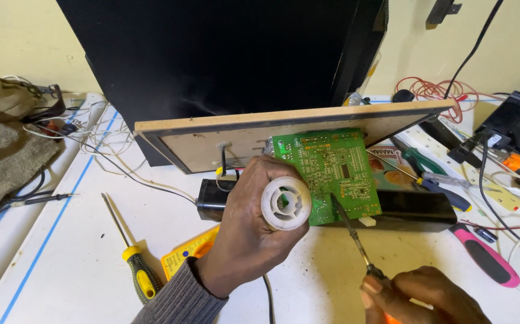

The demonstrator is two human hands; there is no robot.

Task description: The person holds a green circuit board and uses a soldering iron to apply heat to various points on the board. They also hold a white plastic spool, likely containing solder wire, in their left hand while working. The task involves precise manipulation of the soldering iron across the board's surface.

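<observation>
gripping a white ribbed plastic spool [285, 203] in the left hand [249, 231], fingers wrapped tight round its body so the open end faces the camera, a person works at a cluttered white bench [86, 252] seen from the head camera. the right hand [419, 295], low at the frame's bottom edge, is closed on the handle of a thin-shafted screwdriver [352, 231], whose tip rests on the lower part of a green circuit board [329, 171]; the handle itself is mostly hidden in the fist. the board stands tilted against a wooden-edged panel [284, 129], just behind the spool and touching the left hand's knuckles, with a long black block [416, 210] lying under its lower edge. behind it all rises a large black cabinet [224, 54]. judging by the scene, the work looks mid-way: the board is already out in the open and being probed or loosened, yet it is not lifted clear, and wires still run from the panel. lying idle on the bench are a yellow-handled screwdriver [131, 255] to the left, a yellow multimeter [191, 252] partly under the left wrist, a pink-handled tool [487, 255] and a blue-handled screwdriver [446, 189] to the right, and a tangle of red wire [434, 90] at the back.
</observation>
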